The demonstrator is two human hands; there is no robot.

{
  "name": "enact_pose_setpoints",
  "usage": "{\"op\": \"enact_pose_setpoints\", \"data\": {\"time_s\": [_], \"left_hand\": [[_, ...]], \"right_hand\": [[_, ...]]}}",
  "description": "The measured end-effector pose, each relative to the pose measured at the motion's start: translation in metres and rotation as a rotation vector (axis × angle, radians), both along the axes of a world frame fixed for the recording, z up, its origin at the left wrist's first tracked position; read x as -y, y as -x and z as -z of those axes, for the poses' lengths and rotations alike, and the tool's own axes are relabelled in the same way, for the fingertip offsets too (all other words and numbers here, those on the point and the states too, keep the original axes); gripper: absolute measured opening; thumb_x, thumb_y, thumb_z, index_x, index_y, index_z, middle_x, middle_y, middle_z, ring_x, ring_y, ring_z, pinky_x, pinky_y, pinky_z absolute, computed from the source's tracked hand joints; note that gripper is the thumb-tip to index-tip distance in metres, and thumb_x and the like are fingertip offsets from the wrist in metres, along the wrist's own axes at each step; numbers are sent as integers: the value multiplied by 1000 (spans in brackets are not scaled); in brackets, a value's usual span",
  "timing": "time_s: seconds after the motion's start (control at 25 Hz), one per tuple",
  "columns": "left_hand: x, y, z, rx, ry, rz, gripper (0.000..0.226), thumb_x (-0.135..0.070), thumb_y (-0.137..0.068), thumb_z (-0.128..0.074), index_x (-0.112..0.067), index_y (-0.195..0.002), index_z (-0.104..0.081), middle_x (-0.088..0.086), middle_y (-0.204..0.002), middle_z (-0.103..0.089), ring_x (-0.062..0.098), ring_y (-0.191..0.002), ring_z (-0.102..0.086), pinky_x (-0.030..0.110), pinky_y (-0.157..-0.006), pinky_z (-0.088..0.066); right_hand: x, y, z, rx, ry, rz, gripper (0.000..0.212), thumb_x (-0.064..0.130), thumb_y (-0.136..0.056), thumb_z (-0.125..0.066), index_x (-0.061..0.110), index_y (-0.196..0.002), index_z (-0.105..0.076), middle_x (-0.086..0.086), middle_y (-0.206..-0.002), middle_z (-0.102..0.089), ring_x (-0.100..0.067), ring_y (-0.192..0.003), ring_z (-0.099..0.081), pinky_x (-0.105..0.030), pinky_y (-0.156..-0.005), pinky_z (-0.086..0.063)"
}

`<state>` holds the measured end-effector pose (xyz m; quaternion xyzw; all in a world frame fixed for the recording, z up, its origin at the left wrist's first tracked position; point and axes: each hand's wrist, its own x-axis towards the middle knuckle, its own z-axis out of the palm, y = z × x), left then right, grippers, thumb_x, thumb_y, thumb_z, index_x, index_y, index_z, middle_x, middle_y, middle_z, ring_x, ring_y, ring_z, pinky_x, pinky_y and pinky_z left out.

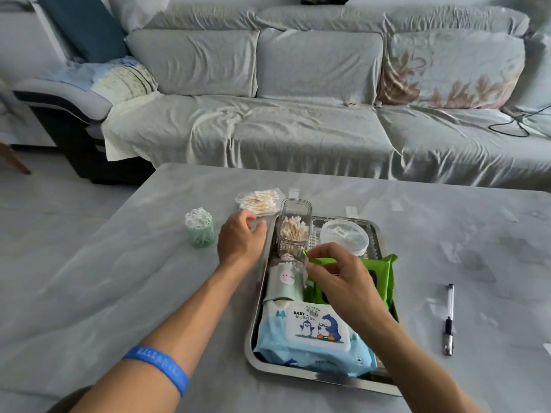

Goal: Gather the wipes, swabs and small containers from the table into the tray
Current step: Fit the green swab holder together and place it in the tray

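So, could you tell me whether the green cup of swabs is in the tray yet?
Not yet. The green cup of swabs stands upright on the table, left of the tray.

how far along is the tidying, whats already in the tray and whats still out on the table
Mostly done. In the tray: blue penguin wipes pack, clear swab box, round lidded container and a small green pack. In hand: the right hand pinches the green wipes pack in the tray. Left: the bagged swabs and green swab tub, with the left hand open near the bag.
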<state>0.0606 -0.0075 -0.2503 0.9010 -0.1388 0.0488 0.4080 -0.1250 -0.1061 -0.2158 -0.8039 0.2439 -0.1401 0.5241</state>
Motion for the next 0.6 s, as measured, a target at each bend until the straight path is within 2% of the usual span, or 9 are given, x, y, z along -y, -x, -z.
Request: {"op": "enact_pose_setpoints", "data": {"time_s": [0.08, 0.12, 0.2, 0.28, 0.32, 0.44, 0.6], "left_hand": [[-30, -23, 2, 281, -197, -58, 40, -22, -77, -68, -14, -116, -62, 16, -120, -59, 41, -108, -53, 46, -84, -45], [-44, -38, 2, 308, -337, -67, 52, -22, -74, -70, -16, -125, -56, 16, -130, -51, 41, -115, -48, 49, -87, -43], [-63, -67, 5, 164, -476, -51, 67, -29, -76, -73, -21, -136, -45, 13, -144, -38, 39, -126, -40, 50, -94, -41], [-74, -89, 17, -7, -371, 20, 62, -32, -77, -76, -18, -132, -52, 13, -140, -45, 39, -123, -48, 44, -99, -43], [-76, -93, 24, -20, -297, 58, 54, -28, -76, -78, -15, -125, -58, 14, -134, -50, 40, -116, -54, 41, -98, -44], [-77, -88, 38, 57, -190, 65, 38, -13, -75, -76, -17, -111, -66, 15, -120, -57, 41, -104, -60, 38, -92, -45], [-80, -63, 36, 84, -66, 32, 49, -17, -69, -80, -19, -114, -62, 15, -107, -64, 39, -96, -60, 37, -86, -46]], "right_hand": [[-8, -6, 3, 0, 87, -15, 5, 25, -92, -64, 27, -97, -65, -1, -84, -73, 0, -54, -58, -13, -44, -42], [-11, -7, 5, 11, 119, -9, 4, 24, -92, -64, 27, -95, -66, 1, -85, -73, -2, -62, -63, -14, -47, -46], [-14, -5, 10, 28, 143, 16, 5, 22, -91, -66, 26, -92, -67, 3, -84, -72, -7, -71, -67, -16, -53, -51], [-15, -1, 15, 22, 154, 48, 8, 17, -91, -66, 24, -88, -68, 6, -80, -71, -3, -74, -66, -12, -56, -49], [-13, 1, 18, 14, 169, 67, 9, 16, -90, -66, 24, -86, -69, 8, -80, -71, 1, -76, -65, -9, -57, -47], [-4, 7, 24, -15, 205, 109, 12, 14, -90, -66, 24, -85, -71, 13, -80, -71, 6, -78, -64, -10, -59, -46], [-13, 2, 24, -12, 313, 62, 10, 15, -90, -65, 23, -88, -70, 14, -73, -67, -4, -64, -63, -13, -53, -44]]}}
